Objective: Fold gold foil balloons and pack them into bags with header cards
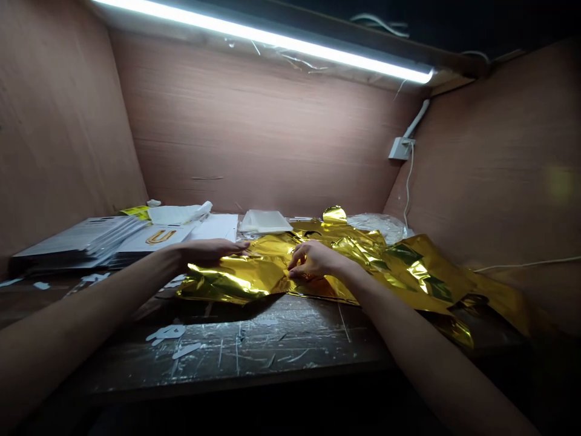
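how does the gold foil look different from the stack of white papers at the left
The gold foil is shiny and yellow-gold, while the stack of white papers is pale and duller. The foil is wrinkled and spread wide; the papers lie flat, piled in layers. The left hand and right hand are both at the foil, neither at the papers. Both things lie on the dark tabletop.

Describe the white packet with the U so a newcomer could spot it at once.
Find the dark bench under the light tube. Toward its left end, between the stack of pale packets and the gold foil, lies a white packet, beyond the left forearm. The gold-coloured U on its face sets it apart from its neighbours.
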Motion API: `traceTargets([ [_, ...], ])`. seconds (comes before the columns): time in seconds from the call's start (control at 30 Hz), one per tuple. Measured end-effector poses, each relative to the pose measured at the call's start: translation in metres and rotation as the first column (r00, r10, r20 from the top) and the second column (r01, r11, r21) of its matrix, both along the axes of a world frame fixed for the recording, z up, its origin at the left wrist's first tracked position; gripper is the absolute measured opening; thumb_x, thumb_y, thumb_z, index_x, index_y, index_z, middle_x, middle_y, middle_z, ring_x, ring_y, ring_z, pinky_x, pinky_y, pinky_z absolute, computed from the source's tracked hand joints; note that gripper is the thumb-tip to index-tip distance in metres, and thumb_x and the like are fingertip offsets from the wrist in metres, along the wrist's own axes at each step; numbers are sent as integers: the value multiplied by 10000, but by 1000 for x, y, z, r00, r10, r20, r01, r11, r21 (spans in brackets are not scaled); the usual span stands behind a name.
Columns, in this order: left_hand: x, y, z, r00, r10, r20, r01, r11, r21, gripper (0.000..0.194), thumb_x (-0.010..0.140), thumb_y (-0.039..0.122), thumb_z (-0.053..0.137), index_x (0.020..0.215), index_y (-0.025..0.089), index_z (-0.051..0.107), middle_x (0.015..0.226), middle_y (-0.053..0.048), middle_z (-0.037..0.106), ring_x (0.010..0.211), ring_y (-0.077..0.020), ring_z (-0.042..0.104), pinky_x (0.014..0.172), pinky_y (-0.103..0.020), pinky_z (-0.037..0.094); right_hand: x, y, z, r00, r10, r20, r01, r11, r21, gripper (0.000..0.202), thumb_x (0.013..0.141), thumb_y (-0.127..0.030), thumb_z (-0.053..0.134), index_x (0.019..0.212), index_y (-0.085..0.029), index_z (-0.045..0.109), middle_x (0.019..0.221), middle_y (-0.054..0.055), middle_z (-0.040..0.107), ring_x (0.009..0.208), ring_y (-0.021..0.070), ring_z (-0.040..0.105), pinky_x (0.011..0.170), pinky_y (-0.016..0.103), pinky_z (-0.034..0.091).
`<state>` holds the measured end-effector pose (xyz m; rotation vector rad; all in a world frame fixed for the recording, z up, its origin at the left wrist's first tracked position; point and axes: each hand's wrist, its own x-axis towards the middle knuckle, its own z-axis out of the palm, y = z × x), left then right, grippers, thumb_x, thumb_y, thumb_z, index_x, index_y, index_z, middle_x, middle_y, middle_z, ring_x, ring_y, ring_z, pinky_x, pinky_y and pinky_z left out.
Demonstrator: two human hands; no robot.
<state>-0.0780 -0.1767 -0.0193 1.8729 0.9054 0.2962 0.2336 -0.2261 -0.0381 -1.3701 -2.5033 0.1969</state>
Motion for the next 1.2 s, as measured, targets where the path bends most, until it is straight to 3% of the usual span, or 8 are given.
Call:
traceTargets([
  [0.07,-16,-4,7,999,36,17,-33,988,-148,676,793,693,684,1267,212,701,1228,-112,713,1003,-253,690,748,-287,546,3,1,-2,999,-39,-12,40,999,9,222,776,-417,852,929,-256,853,935,47,790,870,183,679,808,257,468],
  [0.13,-31,-3,11,997,-38,64,52,972,-227,786,666,580,826,1344,223,654,1298,-122,689,1139,-303,665,869,-326,560,5,1,-4,998,-66,-14,66,998,8,225,777,-411,852,929,-245,853,933,49,793,846,175,676,782,249,467],
  [0.23,-42,1,12,982,-177,66,187,955,-228,954,494,334,927,1390,255,611,1332,-94,679,1247,-330,619,986,-365,542,6,0,-5,995,-95,-12,95,995,-10,253,769,-421,855,934,-229,854,906,52,795,803,167,667,727,243,457],
  [0.33,-41,2,12,979,-199,-40,191,968,-162,885,497,255,917,1339,258,646,1328,-70,685,1254,-330,619,984,-356,546,7,0,-5,993,-119,-9,119,993,-18,279,757,-446,860,922,-221,854,873,58,791,777,166,656,679,249,439],
  [0.43,-38,-1,14,982,-161,-98,148,980,-134,755,500,265,918,1224,213,707,1257,-88,717,1219,-339,638,949,-341,554,8,-1,-6,992,-128,-20,128,991,-35,264,760,-443,856,909,-225,854,862,55,789,755,159,644,666,252,435],
  [0.63,-43,3,9,974,-147,-174,108,970,-219,572,578,313,907,1117,199,752,1177,-103,740,1105,-306,680,929,-352,543,11,-1,-8,987,-151,-52,146,985,-95,260,752,-427,848,905,-217,845,795,36,775,680,149,631,620,264,438],
  [0.93,-50,10,10,933,-41,-358,17,997,-71,737,578,457,893,1249,211,712,1133,-111,734,1000,-298,700,732,-300,565,14,4,-12,977,-190,-96,174,972,-160,310,729,-452,855,920,-211,810,807,28,748,665,138,615,580,257,413],
  [1.2,-60,12,19,923,-77,-378,125,987,105,1003,477,406,936,1407,252,592,1188,-69,723,1084,-304,677,849,-316,542,16,5,-14,972,-204,-113,180,965,-192,325,727,-462,861,916,-207,789,797,28,731,658,137,608,562,249,411],
])
